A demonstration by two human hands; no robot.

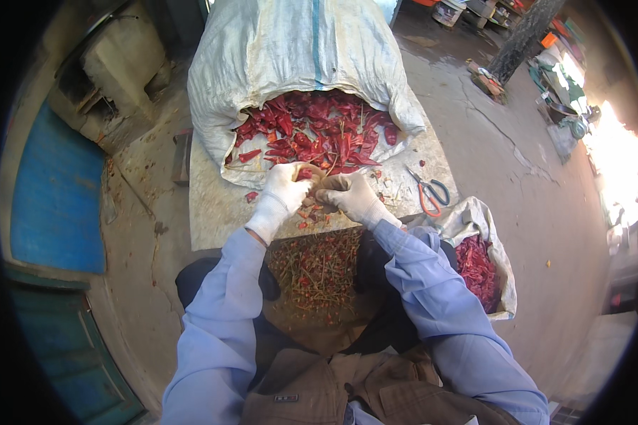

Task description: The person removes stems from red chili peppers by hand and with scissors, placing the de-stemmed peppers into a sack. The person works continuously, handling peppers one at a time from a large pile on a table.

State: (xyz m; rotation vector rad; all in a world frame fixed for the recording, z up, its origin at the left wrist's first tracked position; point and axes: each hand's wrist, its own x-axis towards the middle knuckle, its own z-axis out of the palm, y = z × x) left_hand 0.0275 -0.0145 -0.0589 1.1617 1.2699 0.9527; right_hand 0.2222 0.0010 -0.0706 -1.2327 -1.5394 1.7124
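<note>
My left hand [286, 194], in a white knit glove, is closed on a red dried chili pepper [304, 173]. Close beside it on the right, my gloved right hand [351, 196] has thumb and fingertips pinched near the chili's thin stem; what lies between them is too small to tell. Just beyond both hands, a pile of red dried chilies [319, 127] spills from the mouth of a large white woven sack [297, 48] lying on a board [212, 218]. Snips with one orange and one dark blue handle [429, 195] rest on the board, right of my right hand.
A smaller white sack [502, 265] of red chilies stands by my right leg. Stems and chili scraps [319, 271] lie on the ground between my legs. A tree trunk [521, 45] rises at the upper right. A blue panel [58, 191] and a green door [69, 350] are at the left.
</note>
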